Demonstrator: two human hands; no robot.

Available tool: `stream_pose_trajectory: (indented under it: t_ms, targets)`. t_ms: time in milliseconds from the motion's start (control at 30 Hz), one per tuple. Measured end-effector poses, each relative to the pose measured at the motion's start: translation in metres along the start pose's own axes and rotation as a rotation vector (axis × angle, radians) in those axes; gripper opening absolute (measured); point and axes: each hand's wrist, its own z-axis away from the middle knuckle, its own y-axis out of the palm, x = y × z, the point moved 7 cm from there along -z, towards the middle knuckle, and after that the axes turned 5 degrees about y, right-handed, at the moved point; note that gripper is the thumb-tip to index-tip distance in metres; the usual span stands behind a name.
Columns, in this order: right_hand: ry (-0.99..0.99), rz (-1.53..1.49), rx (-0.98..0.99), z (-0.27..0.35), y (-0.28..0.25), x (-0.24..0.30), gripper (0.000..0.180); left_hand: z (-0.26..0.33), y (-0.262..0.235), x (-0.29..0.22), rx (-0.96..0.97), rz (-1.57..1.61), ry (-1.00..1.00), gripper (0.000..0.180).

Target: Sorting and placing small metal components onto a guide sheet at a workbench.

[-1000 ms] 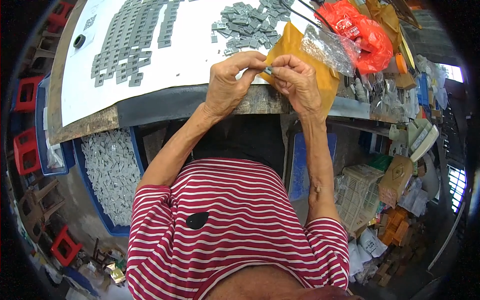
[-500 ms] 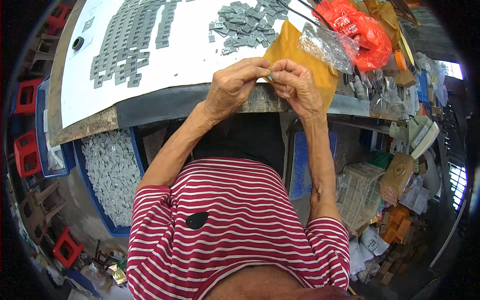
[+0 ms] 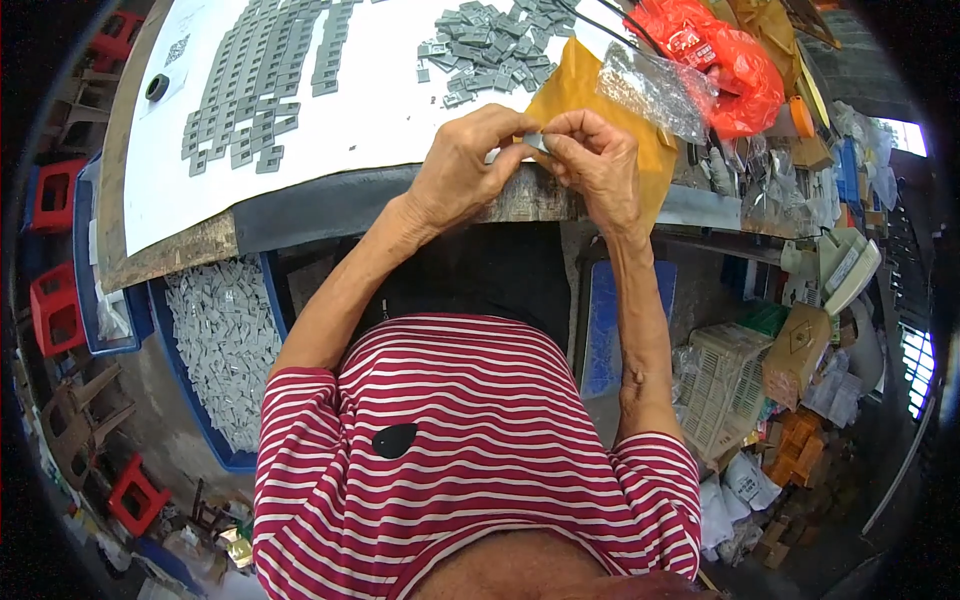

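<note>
Over the table's front edge, my left hand point(image 3: 470, 160) and my right hand point(image 3: 597, 165) meet, both closed in a pinch on one small grey plastic piece point(image 3: 535, 141). Fingers cover most of it. Just beyond lies a loose heap of similar grey pieces point(image 3: 495, 55) on the white sheet point(image 3: 375, 110). To the left, more grey pieces point(image 3: 262, 80) lie in long, close rows. Under my right hand a yellow-brown paper envelope point(image 3: 585, 95) hangs over the table edge.
A red plastic bag point(image 3: 745, 90) and clear plastic wrap point(image 3: 655, 95) crowd the table's right side. A black ring point(image 3: 157, 87) sits at the sheet's left. Below left, a blue bin point(image 3: 225, 350) holds many grey pieces. A pale plastic crate point(image 3: 722, 385) stands at lower right.
The fingers have shifted around the grey piece, and more of it shows now between them. My left hand has turned slightly; both hands stay at the table edge.
</note>
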Motion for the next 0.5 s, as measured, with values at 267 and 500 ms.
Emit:
stream_pose_trajectory:
  t_ms: [267, 500]
  targets:
    - [0.029, -0.032, 0.071, -0.013, 0.008, 0.005, 0.015, -0.008, -0.012, 0.011, 0.042, -0.095, -0.031, 0.019]
    - [-0.007, -0.071, -0.026, -0.011, -0.005, 0.009, 0.018, -0.021, -0.054, 0.047, -0.04, -0.241, -0.138, 0.019]
